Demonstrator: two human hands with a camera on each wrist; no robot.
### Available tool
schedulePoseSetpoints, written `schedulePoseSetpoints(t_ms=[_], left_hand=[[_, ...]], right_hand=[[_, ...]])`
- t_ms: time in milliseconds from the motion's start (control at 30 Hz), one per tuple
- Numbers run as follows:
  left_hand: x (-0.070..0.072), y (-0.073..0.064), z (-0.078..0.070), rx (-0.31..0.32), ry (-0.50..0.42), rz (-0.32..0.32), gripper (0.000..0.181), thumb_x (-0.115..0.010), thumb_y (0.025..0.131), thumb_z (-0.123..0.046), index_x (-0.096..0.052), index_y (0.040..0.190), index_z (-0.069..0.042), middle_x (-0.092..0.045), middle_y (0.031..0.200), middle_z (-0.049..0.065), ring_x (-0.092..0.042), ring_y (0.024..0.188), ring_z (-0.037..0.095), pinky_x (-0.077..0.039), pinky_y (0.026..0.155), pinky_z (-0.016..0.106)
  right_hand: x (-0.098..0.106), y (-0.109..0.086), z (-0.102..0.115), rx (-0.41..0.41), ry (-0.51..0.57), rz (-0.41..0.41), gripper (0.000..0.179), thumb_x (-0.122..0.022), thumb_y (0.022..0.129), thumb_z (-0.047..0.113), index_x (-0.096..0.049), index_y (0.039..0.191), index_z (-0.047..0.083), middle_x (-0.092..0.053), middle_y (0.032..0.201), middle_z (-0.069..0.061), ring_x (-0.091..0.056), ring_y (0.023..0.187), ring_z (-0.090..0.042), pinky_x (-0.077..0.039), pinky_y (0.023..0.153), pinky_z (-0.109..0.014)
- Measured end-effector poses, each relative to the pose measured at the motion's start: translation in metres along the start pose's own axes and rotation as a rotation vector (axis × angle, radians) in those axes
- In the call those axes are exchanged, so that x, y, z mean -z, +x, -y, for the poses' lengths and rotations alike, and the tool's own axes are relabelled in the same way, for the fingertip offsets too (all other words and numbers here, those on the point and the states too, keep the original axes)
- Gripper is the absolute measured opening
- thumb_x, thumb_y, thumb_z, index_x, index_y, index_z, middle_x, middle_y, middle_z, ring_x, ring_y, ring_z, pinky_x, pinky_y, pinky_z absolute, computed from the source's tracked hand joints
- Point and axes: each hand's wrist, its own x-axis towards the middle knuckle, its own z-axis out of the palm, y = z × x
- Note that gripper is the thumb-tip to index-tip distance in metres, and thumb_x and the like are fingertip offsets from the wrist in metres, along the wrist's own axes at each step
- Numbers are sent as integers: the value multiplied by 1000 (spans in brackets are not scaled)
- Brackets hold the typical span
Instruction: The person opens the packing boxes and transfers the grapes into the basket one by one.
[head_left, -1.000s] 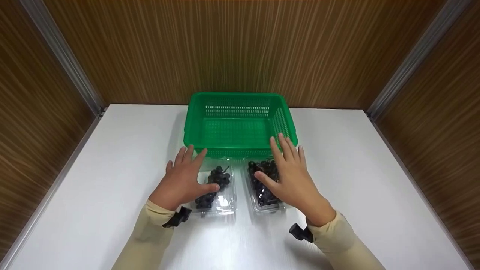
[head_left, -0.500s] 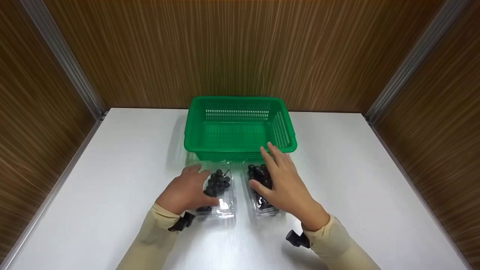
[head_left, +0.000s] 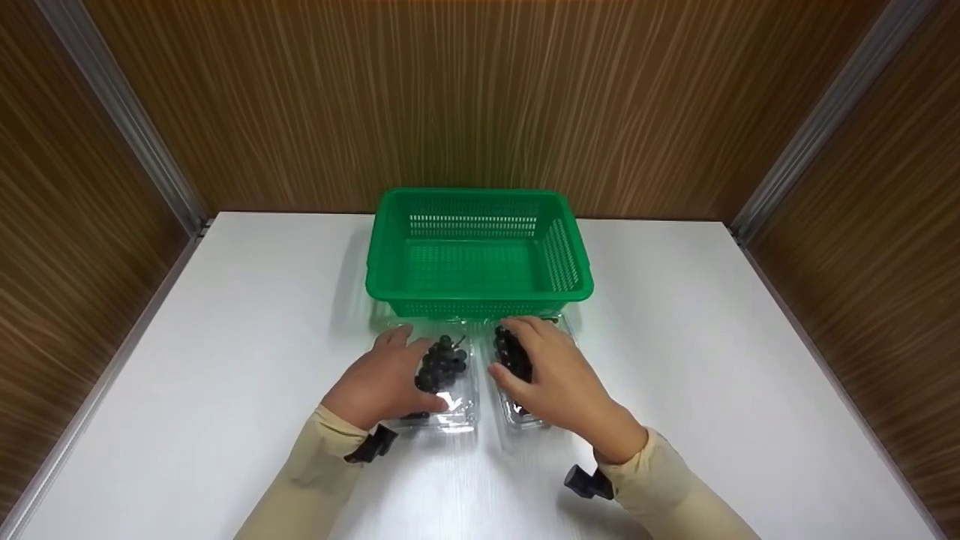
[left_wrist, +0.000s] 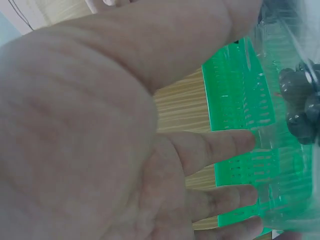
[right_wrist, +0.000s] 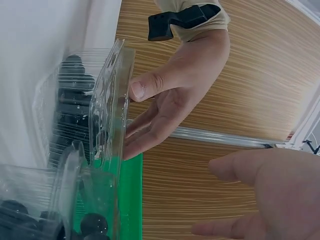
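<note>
Two clear plastic boxes of dark grapes lie side by side on a white table. My left hand [head_left: 381,381] is over the left box [head_left: 461,416], partly covering its grape bunch [head_left: 441,365]. In the left wrist view, the fingers [left_wrist: 217,147] extend fairly straight, with their tips at the clear plastic. The right wrist view also shows the left thumb and fingertips at the lid of that box. My right hand [head_left: 559,382] spreads above the right box [head_left: 529,421], hiding much of its grapes [head_left: 512,354]; in its wrist view, thumb and finger stand apart from the plastic.
Just behind the boxes stands a green plastic basket [head_left: 480,296] with slotted sides and nothing inside. The white table [head_left: 247,337] is enclosed by wood-grain panels [head_left: 480,90] at the back and both sides. Each sleeve cuff carries a small black wrist mount [head_left: 589,481].
Both hands have come down toward the boxes. The left hand has shifted slightly right and nearer; the right hand has drawn back from the basket rim. Both boxes remain on the table.
</note>
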Motion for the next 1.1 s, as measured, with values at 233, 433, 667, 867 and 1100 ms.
schedulePoseSetpoints(t_ms=[233, 433, 667, 867, 1100], left_hand=[[-12, 4, -11, -68, 34, -40, 87, -85, 82, -50, -53, 150, -6, -38, 159, 26, -33, 148, 45, -46, 108, 58], [-22, 7, -16, -117, 12, -57, 83, -84, 84, -49, -55, 149, -8, -38, 160, 25, -33, 149, 43, -47, 107, 58], [-29, 10, -23, -155, 15, -57, 80, -81, 86, -50, -55, 149, -8, -40, 158, 25, -33, 150, 43, -48, 107, 57], [-21, 8, -18, -120, 4, -75, 78, -84, 83, -47, -59, 144, -7, -43, 155, 26, -38, 146, 42, -49, 105, 57], [-6, 1, -4, -75, -17, -50, 80, -88, 80, -42, -58, 142, -2, -44, 153, 28, -44, 141, 43, -50, 103, 55]], right_hand=[[-1, 2, 0, -37, 32, -5, 77, -70, 97, 42, -40, 156, 3, -51, 153, -11, -49, 141, -30, -40, 116, -50], [-4, 3, -1, -27, 30, -14, 77, -72, 95, 39, -42, 154, 0, -53, 150, -14, -50, 139, -32, -40, 115, -50], [-11, 1, 2, 12, 70, 11, 75, -72, 96, 38, -41, 155, 4, -50, 153, -13, -47, 143, -29, -40, 116, -47], [-15, 4, 1, 35, 80, -18, 72, -72, 96, 35, -42, 154, 6, -50, 153, -12, -46, 143, -27, -40, 116, -45], [-26, 0, 2, 78, 139, 20, 77, -73, 95, 34, -37, 156, 5, -45, 155, -14, -42, 145, -27, -36, 119, -44]])
